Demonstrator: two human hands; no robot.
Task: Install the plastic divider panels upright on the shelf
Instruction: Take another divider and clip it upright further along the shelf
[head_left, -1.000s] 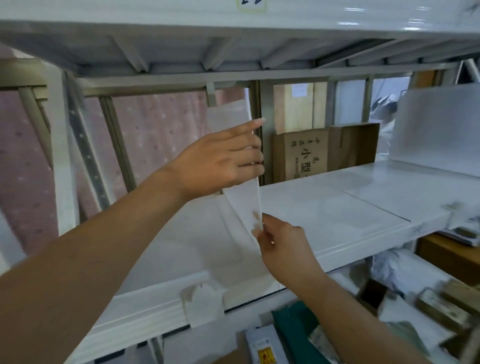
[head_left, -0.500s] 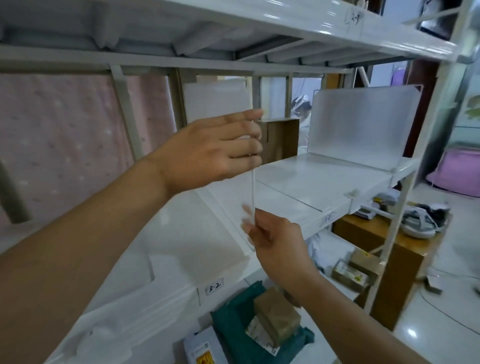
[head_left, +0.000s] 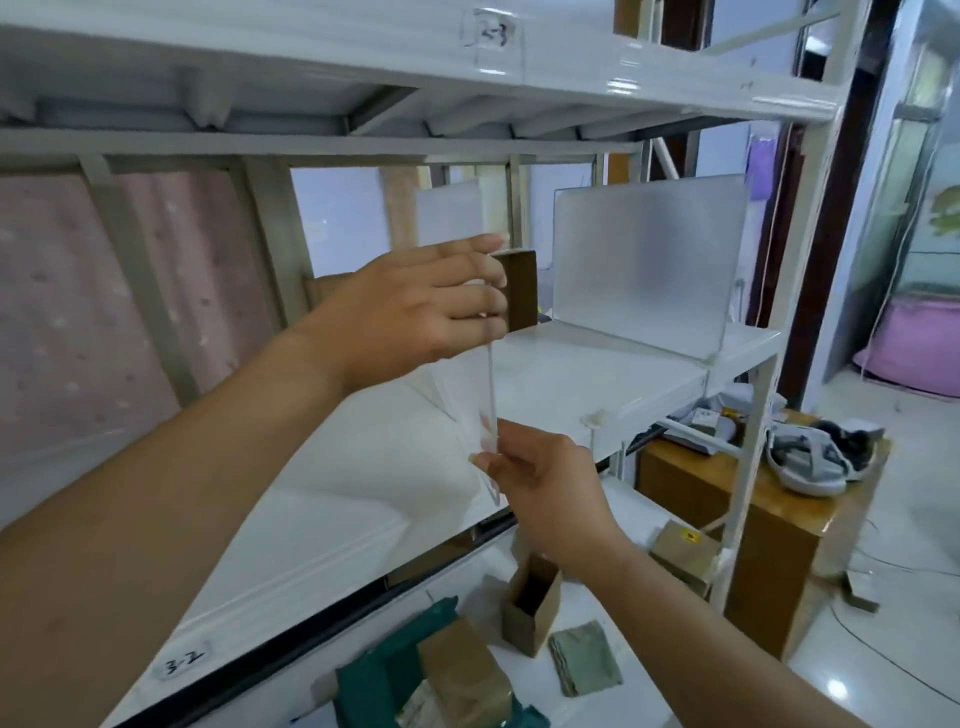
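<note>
A translucent plastic divider panel (head_left: 490, 387) stands upright over the white shelf (head_left: 374, 467), seen almost edge-on as a thin vertical strip. My left hand (head_left: 421, 306) holds its upper part, fingers stretched across the panel's side. Lower down, at the shelf's front edge, my right hand (head_left: 540, 483) pinches the panel's bottom front corner. A second frosted divider panel (head_left: 644, 260) stands upright farther right on the same shelf.
The upper shelf (head_left: 467, 67) hangs close above my hands. A brown cardboard box (head_left: 517, 288) stands at the shelf's back. Below lie a small open box (head_left: 530, 608), a green bag (head_left: 389, 680) and packets. A wooden cabinet (head_left: 769, 530) with shoes stands at the right.
The view has swung right and pulled back. The panel has turned from showing its face to standing edge-on. Both hands keep their hold on it.
</note>
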